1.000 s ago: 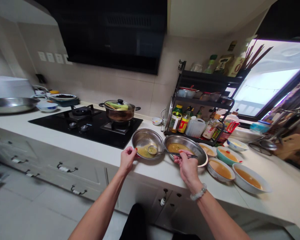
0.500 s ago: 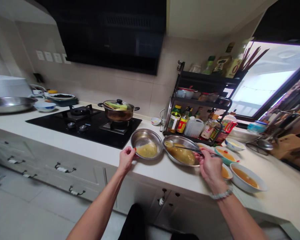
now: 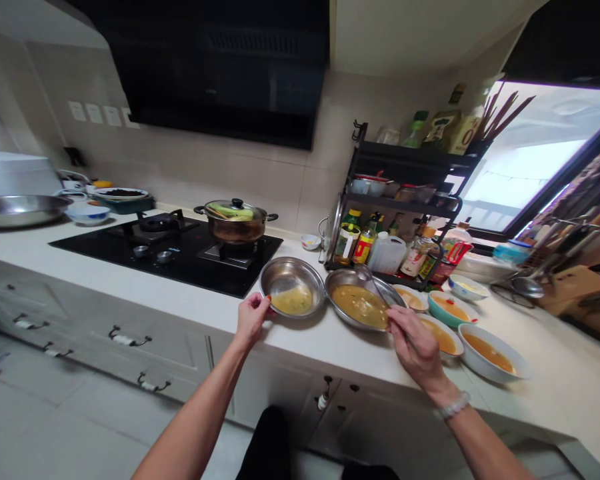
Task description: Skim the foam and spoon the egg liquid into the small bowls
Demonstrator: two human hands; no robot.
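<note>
Fingers of left hand (image 3: 253, 319) pinch near rim of round steel bowl (image 3: 290, 273) holding yellow liquid, centre frame on white tabletop (image 3: 130, 287). Right hand (image 3: 415, 343) fingers closed on long metal ladle (image 3: 375, 287). Ladle head sits at far rim of second steel bowl (image 3: 340, 279), touching the first, right of it.

Steel bowl (image 3: 285, 277), yellow liquid pooled nearside; ladle (image 3: 366, 273) leaning in broth pan (image 3: 341, 279)
</note>
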